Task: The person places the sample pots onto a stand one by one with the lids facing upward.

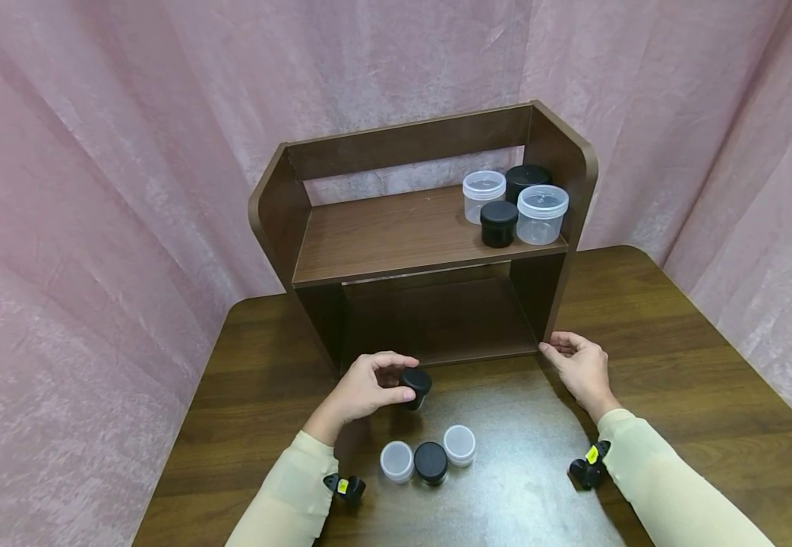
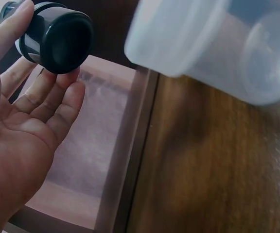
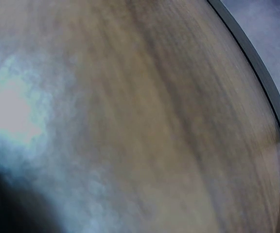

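My left hand (image 1: 365,387) holds a small black-lidded jar (image 1: 414,386) between thumb and fingers, just in front of the lower opening of a brown two-tier shelf (image 1: 430,266). In the left wrist view, the jar (image 2: 64,41) is tilted, its dark round end toward the camera. On the table in front stand two small clear jars with whitish lids (image 1: 396,461) (image 1: 460,445) and, between them, another black-lidded jar (image 1: 431,463). My right hand (image 1: 582,372) pinches the shelf's lower right front corner, thumb at the front edge; in the right wrist view only fingertips show beside that corner.
On the upper tier's right side stand two clear jars (image 1: 483,196) (image 1: 541,216), a small black jar (image 1: 498,223) and a larger black one (image 1: 527,179) behind. The shelf stands on a brown wooden table (image 1: 669,357). Pink curtains (image 1: 129,190) hang behind.
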### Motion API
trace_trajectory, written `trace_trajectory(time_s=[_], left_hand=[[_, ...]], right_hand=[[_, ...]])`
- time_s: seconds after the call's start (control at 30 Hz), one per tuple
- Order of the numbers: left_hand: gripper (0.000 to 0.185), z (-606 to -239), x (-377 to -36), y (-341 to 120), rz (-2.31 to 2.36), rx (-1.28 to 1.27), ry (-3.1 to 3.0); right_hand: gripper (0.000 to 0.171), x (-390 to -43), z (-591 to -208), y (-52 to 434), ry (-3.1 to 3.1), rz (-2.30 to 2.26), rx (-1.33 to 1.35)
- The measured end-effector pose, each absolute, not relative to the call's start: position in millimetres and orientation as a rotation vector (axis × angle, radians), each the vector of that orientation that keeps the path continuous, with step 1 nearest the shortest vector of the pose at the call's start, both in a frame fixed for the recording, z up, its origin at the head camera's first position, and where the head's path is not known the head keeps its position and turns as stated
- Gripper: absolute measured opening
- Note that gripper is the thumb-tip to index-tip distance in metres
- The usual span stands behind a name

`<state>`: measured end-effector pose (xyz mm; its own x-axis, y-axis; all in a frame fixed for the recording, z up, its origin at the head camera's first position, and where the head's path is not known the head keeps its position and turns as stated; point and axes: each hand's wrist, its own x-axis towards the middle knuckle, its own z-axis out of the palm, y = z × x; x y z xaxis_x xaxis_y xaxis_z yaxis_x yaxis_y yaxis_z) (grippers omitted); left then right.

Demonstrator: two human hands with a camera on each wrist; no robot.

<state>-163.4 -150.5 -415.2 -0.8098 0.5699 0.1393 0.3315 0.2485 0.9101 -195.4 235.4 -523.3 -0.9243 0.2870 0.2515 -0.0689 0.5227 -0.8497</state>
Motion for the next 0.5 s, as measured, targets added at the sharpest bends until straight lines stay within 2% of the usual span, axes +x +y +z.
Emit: trace_trajectory(time_s=[0.5], left_hand=[[0.040, -382.4, -153.1, -141.5, 1.693, 1.054, 2.262]], right_hand=[[0.032, -195.9, -523.1, 235.3, -2.412, 1.338, -0.176]])
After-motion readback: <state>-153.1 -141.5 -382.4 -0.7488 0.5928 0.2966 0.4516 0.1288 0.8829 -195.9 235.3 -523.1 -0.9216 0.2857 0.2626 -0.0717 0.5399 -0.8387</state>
